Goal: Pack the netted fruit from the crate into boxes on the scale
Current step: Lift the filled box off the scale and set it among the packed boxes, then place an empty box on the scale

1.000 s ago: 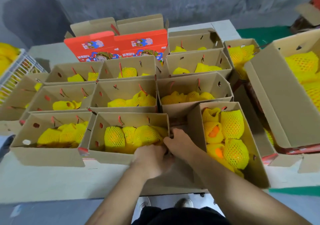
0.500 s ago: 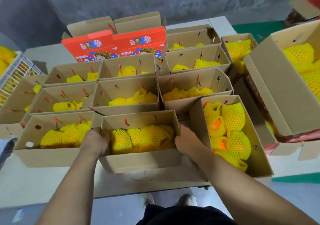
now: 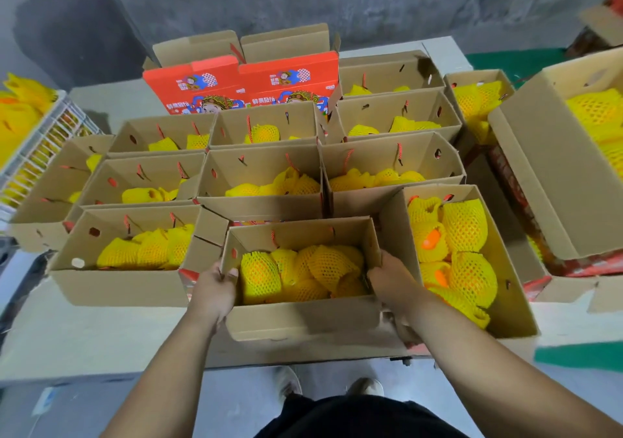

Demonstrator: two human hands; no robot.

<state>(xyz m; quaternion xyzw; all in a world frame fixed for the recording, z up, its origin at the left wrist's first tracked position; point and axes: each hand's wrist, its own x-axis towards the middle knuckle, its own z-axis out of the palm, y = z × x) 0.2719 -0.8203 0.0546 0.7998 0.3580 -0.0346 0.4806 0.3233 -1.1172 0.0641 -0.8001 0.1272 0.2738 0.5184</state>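
Observation:
An open cardboard box filled with fruit in yellow foam nets is at the table's near edge, lifted and tilted toward me. My left hand grips its left end wall, thumb over the rim. My right hand grips its right end wall. To its right stands another open box holding several netted fruit. A white crate with yellow netted fruit sits at the far left. The scale is hidden under the boxes.
Several more open boxes with netted fruit crowd the table behind. Red printed box flaps stand at the back. A large carton of netted fruit is at the right. My feet show below the table edge.
Both hands moved from the gap between boxes to the ends of the front box. The box has come forward, to the right and up off the table.

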